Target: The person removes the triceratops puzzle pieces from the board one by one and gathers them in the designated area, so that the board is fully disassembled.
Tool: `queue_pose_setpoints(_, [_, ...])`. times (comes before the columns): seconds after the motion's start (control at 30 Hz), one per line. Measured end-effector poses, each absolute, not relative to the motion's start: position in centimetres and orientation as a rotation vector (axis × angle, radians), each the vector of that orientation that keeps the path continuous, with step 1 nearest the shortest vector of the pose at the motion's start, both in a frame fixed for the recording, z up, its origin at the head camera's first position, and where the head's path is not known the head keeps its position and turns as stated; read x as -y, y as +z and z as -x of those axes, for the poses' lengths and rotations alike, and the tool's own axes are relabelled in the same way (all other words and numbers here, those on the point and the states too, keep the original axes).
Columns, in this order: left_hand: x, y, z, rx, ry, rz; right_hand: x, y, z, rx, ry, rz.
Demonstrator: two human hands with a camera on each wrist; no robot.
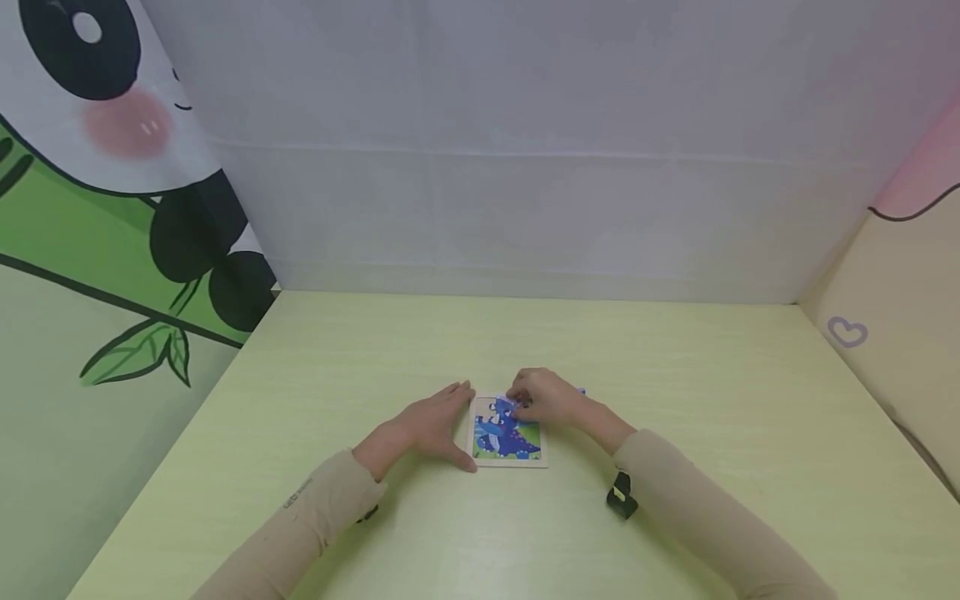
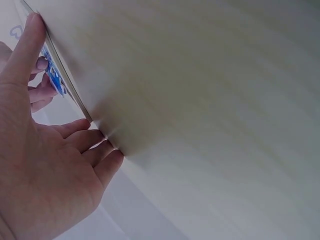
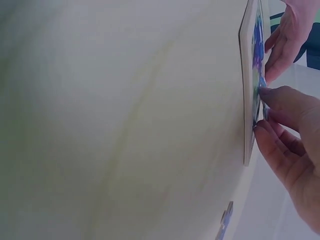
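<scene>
A small square jigsaw puzzle (image 1: 507,442) with a blue dinosaur picture and a pale wooden border lies flat on the table. Bare tray shows at its upper left. My left hand (image 1: 435,423) rests at the left side, thumb near the lower corner, fingers spread toward the upper one; in the left wrist view the fingertips touch the table beside the border. Over the upper right of the puzzle, my right hand (image 1: 551,396) pinches a puzzle piece (image 3: 265,112) between thumb and fingers. The right hand hides that corner of the picture.
Beyond the right hand lies a loose blue puzzle piece (image 1: 582,391), also in the right wrist view. The pale table (image 1: 300,350) meets a whitish wall panel (image 1: 480,217) at the back. Side panels with painted drawings stand left and right. Black wrist gear (image 1: 622,496) hangs under the right sleeve.
</scene>
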State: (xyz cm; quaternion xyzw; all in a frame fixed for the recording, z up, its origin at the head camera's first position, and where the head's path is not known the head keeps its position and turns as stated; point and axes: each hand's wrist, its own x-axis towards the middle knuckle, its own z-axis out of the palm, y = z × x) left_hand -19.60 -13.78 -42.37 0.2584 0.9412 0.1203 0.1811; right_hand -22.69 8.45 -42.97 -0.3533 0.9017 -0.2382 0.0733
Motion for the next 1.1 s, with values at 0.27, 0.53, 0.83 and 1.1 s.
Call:
queue_pose_setpoints(0.27, [13.6, -42.3, 19.7, -2.653, 0.335, -0.722, -8.7, -42.9, 22.4, -2.728, -0.734, 1.045])
queue_pose_setpoints(0.53, [13.6, -42.3, 19.6, -2.655, 0.340, -0.726, -8.9, -42.9, 22.3, -2.726, -0.775, 1.037])
queue_pose_setpoints(0.83, [13.6, -42.7, 19.8, -2.652, 0.337, -0.721, -10.6, -41.3, 22.0, -2.733, -0.795, 1.040])
queue_pose_setpoints(1.1, [13.7, -42.6, 19.8, -2.654, 0.351, -0.723, -14.4, -41.0, 22.1, -2.807, -0.758, 1.017])
